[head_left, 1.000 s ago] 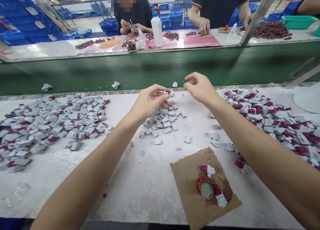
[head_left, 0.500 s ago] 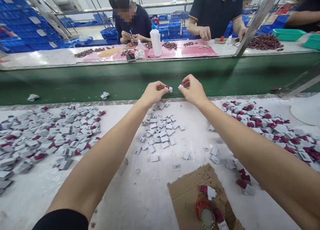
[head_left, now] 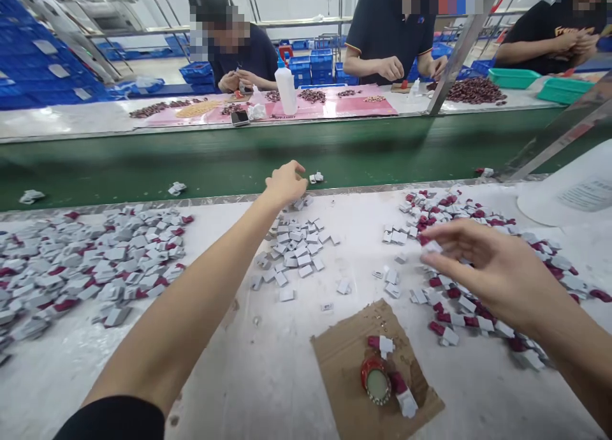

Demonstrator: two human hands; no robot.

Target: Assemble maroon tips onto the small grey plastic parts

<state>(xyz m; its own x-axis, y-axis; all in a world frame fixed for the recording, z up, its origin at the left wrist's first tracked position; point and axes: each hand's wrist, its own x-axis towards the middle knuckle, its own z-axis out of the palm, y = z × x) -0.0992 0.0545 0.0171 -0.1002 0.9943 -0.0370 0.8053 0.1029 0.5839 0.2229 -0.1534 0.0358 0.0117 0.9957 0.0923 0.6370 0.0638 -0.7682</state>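
Note:
At the near edge of the green belt (head_left: 229, 162), my left hand (head_left: 287, 183) has loosely bent fingers and nothing visible in them. A small white piece (head_left: 316, 177) lies on the belt just right of its fingertips, apart from them. My right hand (head_left: 497, 268), slightly blurred, pinches a small maroon-and-white piece (head_left: 430, 245) between thumb and fingers. It hovers over the right-hand heap of maroon-and-white pieces (head_left: 471, 306). Between my arms lies a group of small white blocks (head_left: 299, 245).
Brown cardboard (head_left: 339, 363) in front bears a red bottle cap (head_left: 376, 381) and two maroon-and-white pieces. A large heap of similar pieces (head_left: 115, 255) spreads left. A white round container (head_left: 568, 188) stands right. Across the belt, several people work near a white bottle (head_left: 285, 89).
My right hand has moved back and right from the belt, carrying its piece over the right heap. The left hand's piece now lies on the belt. The view has shifted slightly right.

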